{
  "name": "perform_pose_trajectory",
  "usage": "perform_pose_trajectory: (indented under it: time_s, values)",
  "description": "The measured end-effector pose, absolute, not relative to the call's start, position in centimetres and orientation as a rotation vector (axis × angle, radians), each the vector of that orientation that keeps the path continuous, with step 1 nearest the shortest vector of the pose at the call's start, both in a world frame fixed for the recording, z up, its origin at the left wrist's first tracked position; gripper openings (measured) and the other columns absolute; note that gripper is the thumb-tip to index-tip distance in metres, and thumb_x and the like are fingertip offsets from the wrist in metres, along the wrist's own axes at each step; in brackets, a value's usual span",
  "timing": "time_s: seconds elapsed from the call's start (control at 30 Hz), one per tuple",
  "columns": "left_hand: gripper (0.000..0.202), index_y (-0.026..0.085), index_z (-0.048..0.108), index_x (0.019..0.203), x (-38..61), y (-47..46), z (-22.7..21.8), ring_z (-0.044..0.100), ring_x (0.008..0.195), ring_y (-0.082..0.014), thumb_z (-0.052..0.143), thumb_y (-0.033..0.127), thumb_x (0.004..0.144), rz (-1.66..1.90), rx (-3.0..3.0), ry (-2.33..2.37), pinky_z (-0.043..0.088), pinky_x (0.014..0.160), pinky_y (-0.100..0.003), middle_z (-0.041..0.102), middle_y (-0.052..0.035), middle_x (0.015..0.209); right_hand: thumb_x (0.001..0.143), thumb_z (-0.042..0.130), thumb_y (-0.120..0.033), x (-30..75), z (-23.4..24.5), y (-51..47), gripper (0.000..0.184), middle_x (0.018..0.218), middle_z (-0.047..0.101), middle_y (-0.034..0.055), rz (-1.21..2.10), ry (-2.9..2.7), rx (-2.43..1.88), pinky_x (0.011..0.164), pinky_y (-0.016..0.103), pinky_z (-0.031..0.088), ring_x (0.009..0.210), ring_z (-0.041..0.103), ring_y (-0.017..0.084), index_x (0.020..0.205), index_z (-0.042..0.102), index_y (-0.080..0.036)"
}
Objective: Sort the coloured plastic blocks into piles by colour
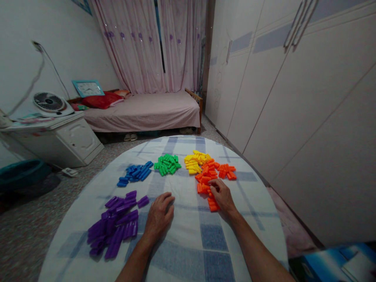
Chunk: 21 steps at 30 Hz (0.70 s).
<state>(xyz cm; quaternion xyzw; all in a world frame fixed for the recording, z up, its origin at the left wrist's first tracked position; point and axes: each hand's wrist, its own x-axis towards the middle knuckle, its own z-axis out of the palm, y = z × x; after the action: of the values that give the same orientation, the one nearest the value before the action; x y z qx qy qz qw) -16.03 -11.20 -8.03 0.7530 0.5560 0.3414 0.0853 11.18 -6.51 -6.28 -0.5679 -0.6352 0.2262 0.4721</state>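
My right hand [222, 194] reaches into the pile of short orange plastic tube-like pieces [206, 172], thumb and fingertips pinched on one of them; the fingers partly hide it. Loosely curled, my left hand [160, 213] rests on the tablecloth with its fingers a little apart and nothing in it. To its left lies a spread pile of longer purple pieces [117, 223]. Beyond the hands are piles of blue pieces [135, 172], green pieces [167, 164] and yellow pieces [195, 160]. The yellow pile touches the orange one. A smaller orange cluster [227, 171] lies to the right.
Everything lies on a round table with a checked cloth [185, 243]. A bed [147, 111] stands behind it, a white wardrobe [264, 94] at the right, and a cabinet [73, 141] with a fan [49, 102] at the left. A blue box [337, 262] is at the lower right.
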Motion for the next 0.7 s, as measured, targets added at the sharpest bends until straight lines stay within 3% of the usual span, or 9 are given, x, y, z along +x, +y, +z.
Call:
perform_pose_trajectory:
  time_s: [0.2, 0.37, 0.57, 0.7]
  values:
    - [0.028, 0.020, 0.065, 0.106, -15.9, -11.3, -7.8, 0.056, 0.113, -0.0236, 0.052, 0.019, 0.082, 1.007, 2.237, 1.671, 0.047, 0.099, -0.045, 0.062, -0.0082, 0.120, 0.082, 0.045, -0.032, 11.8, -6.0, -6.1, 0.026, 0.097, 0.066, 0.0068, 0.364, -1.373, -1.436, 0.075, 0.032, 0.050, 0.083, 0.060, 0.019, 0.094, 0.064, -0.020]
    - [0.026, 0.020, 0.066, 0.104, -15.8, -11.2, -7.8, 0.058, 0.110, -0.0234, 0.051, 0.018, 0.082, 1.043, 2.239, 1.680, 0.048, 0.097, -0.045, 0.063, -0.0082, 0.117, 0.078, 0.043, -0.034, 15.2, -5.4, -2.9, 0.036, 0.108, 0.062, 0.0116, 0.042, -1.164, -1.580, 0.097, 0.041, 0.040, 0.105, 0.054, 0.024, 0.102, 0.063, -0.017]
    - [0.028, 0.021, 0.066, 0.104, -15.7, -11.2, -7.9, 0.058, 0.110, -0.0242, 0.051, 0.018, 0.082, 1.078, 2.241, 1.672, 0.048, 0.097, -0.047, 0.063, -0.0088, 0.117, 0.082, 0.043, -0.042, 18.4, -6.1, 1.4, 0.038, 0.121, 0.059, 0.0114, 0.189, -1.212, -1.824, 0.103, 0.049, 0.032, 0.119, 0.047, 0.026, 0.105, 0.065, -0.021]
    - [0.028, 0.021, 0.066, 0.104, -15.6, -11.3, -7.9, 0.059, 0.110, -0.0245, 0.051, 0.017, 0.081, 1.084, 2.243, 1.679, 0.049, 0.096, -0.047, 0.064, -0.0088, 0.116, 0.085, 0.042, -0.035, 18.7, -6.4, 3.4, 0.031, 0.117, 0.063, 0.0064, 0.276, -1.444, -1.727, 0.106, 0.046, 0.029, 0.118, 0.049, 0.022, 0.101, 0.067, -0.025]
